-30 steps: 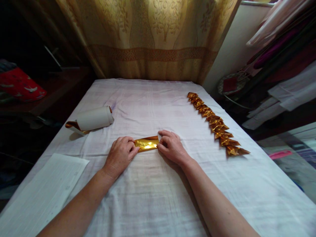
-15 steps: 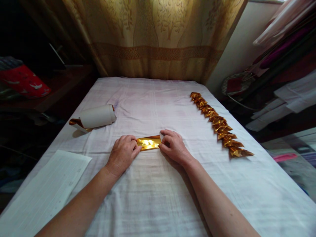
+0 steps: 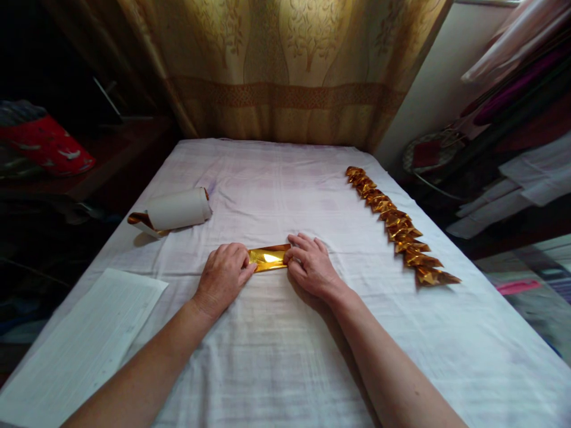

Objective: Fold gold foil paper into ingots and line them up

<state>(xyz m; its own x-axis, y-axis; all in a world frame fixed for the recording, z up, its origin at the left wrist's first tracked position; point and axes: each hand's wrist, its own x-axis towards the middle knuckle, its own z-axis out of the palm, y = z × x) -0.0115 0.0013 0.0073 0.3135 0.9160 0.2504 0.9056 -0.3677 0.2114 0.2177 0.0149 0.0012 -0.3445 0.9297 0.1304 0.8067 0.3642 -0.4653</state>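
A folded strip of shiny gold foil paper (image 3: 270,258) lies flat in front of me on the white cloth (image 3: 267,333). My left hand (image 3: 225,270) grips its left end, thumb at the near edge and fingers curled over it. At the other end, my right hand (image 3: 310,264) pinches the foil paper between thumb and fingers. Both ends are hidden under the fingers. To the right, a slanting row of folded gold foil pieces (image 3: 392,223) lies on the cloth, one overlapping the other.
A roll of white-backed gold paper (image 3: 178,209) lies at the left, its loose end curling. Nearer me is a white sheet (image 3: 84,339). A curtain (image 3: 289,95) hangs behind the table. A red patterned container (image 3: 53,145) stands far left; clothes (image 3: 535,172) hang at the right.
My right hand's fingers have closed in over the foil strip's right end, covering the white corner that showed there. The left hand keeps its hold, and the strip stays in place.
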